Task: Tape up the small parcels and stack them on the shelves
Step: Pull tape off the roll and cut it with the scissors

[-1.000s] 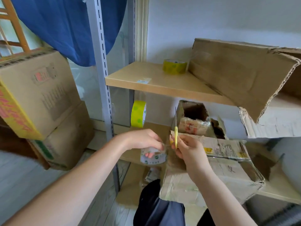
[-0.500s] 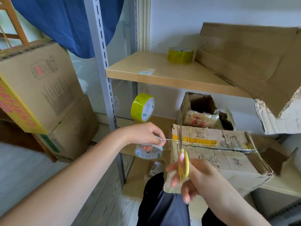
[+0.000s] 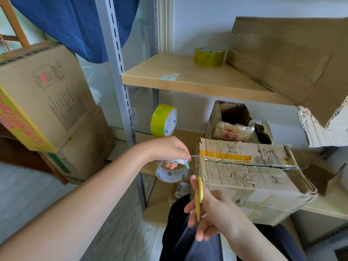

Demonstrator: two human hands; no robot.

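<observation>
A worn brown parcel [image 3: 250, 178] lies on the lower shelf [image 3: 325, 204], clear tape running along its top seam. My left hand [image 3: 169, 149] holds a roll of clear tape [image 3: 172, 171] just left of the parcel; a thin strip stretches from the roll to the parcel's corner. My right hand [image 3: 209, 210] grips yellow-handled scissors [image 3: 199, 194] in front of the parcel, below the strip. The blades are hard to make out.
A yellow tape roll [image 3: 163, 123] stands on edge at the back of the lower shelf, another yellow roll [image 3: 209, 57] lies on the upper shelf [image 3: 188, 78]. An open box with packets [image 3: 233, 123] sits behind the parcel. Large cardboard [image 3: 293, 59] leans on the upper shelf. Stacked cartons [image 3: 47, 102] stand left.
My right hand with the scissors has dropped from the tape strip toward me, below the parcel's front. The left hand keeps the roll and the strip stretched.
</observation>
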